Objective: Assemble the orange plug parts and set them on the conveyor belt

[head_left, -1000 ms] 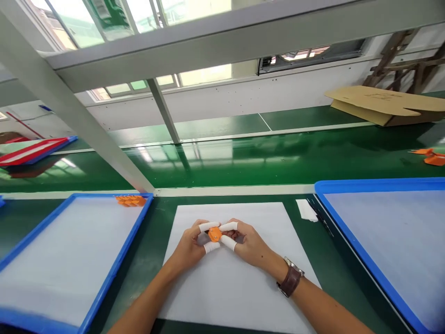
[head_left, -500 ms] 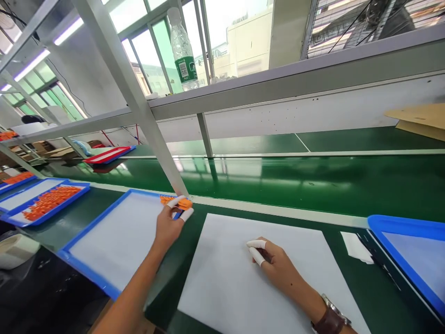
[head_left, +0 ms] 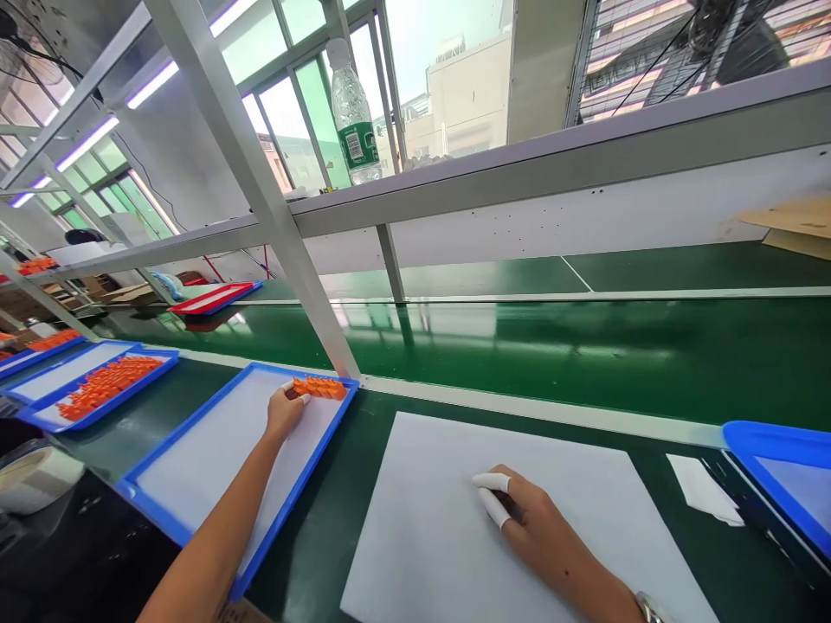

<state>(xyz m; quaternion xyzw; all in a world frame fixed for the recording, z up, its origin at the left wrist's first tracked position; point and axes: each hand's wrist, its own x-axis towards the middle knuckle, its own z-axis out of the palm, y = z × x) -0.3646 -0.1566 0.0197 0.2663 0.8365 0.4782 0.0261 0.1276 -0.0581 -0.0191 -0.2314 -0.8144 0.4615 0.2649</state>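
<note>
My left hand (head_left: 286, 411) is at the far end of a blue-rimmed white tray (head_left: 214, 441), its covered thumb and finger closed at the left end of a row of orange pieces (head_left: 321, 387). Whether a piece is between those fingertips is too small to tell. Over a white sheet (head_left: 447, 510) rests my right hand (head_left: 525, 515), white covers on thumb and index finger, the tips close together. Anything between them is hidden or too small to see.
Left stands another blue tray with many orange pieces (head_left: 107, 385). A blue tray (head_left: 779, 437) and white paper scraps (head_left: 705, 491) lie right. A slanted metal post (head_left: 312, 303) rises behind the near tray; a bottle (head_left: 356, 130) stands on the shelf.
My left hand has moved left and slightly down from the tray's far right corner, where it held orange pieces; the row there is now longer. My right hand stays over the sheet.
</note>
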